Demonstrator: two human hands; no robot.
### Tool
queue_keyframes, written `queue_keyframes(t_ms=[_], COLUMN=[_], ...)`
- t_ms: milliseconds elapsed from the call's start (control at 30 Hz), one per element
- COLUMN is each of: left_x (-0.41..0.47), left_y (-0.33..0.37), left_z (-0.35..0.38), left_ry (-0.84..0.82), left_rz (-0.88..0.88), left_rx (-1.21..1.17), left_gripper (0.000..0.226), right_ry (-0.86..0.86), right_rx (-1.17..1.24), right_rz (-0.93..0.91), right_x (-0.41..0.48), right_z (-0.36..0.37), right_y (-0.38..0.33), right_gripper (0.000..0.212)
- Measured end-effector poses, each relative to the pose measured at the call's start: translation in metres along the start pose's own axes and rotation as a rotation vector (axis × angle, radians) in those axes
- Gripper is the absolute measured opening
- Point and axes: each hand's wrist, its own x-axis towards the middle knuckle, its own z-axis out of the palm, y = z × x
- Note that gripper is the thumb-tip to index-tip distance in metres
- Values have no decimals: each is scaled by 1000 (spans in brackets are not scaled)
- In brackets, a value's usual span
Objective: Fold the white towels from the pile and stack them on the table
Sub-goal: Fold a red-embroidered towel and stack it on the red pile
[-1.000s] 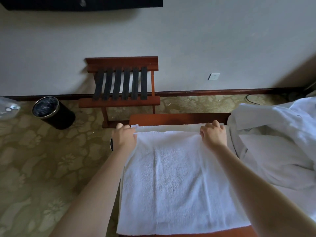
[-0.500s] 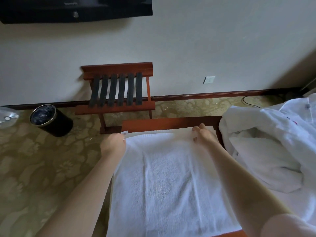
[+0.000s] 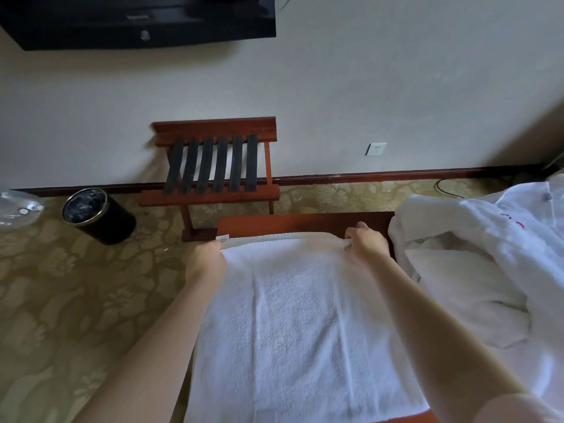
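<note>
1. White towel point(image 3: 305, 315) lies spread flat on the table point(image 3: 305, 221), with a second layer showing along its far edge. I judge the fold barely begun, and no finished stack is in view.
2. Left hand point(image 3: 206, 257) grips the far-left corner, fingers curled over the edge beside the label point(image 3: 222, 238).
3. Right hand point(image 3: 366, 242) pinches the far-right corner. Both hands sit at the towel's far end, well apart.
4. Pile point(image 3: 488, 254) of rumpled white linen lies just right of the towel, not yet folded.

L hand point(image 3: 206, 257) + R hand point(image 3: 366, 242) grip white towel point(image 3: 305, 315) far corners | flat on table point(image 3: 305, 222) | pile point(image 3: 473, 270) at R
</note>
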Motion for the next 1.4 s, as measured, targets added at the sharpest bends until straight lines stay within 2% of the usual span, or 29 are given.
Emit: queue_keyframes(t_ms=[100,200,400,567,667,800,1000,1233,1400], left_x=[-12,-24,-43,-69,-80,-84,-62,-16,27], left_y=[0,-2,-7,-16,-26,-31,-21,-9,-7], left_z=[1,-1,-17,-22,-24,-36,-54,-31,3], left_ry=[26,70,139,216,252,310,339,233,160], left_rz=[14,28,50,154,150,141,152,104,55], left_rx=[-152,-229,-283,-334,-399,-416,-386,-207,-140], left_gripper=[28,31,18,36,25,27,27,28,28], right_ry=[104,133,374,589,698,792,785,528,417], right_rx=[-28,-87,281,525,623,671,618,490,414], right_rz=[-1,-21,63,127,145,100,113,179,194], right_x=[-18,-35,-64,-99,-120,-136,-118,-66,-26], right_z=[1,-2,-6,-8,-12,-27,-57,-31,-4], right_y=[3,5,10,-2,-13,-23,-33,-23,-14], right_gripper=[20,21,18,13,14,13,15,16,15])
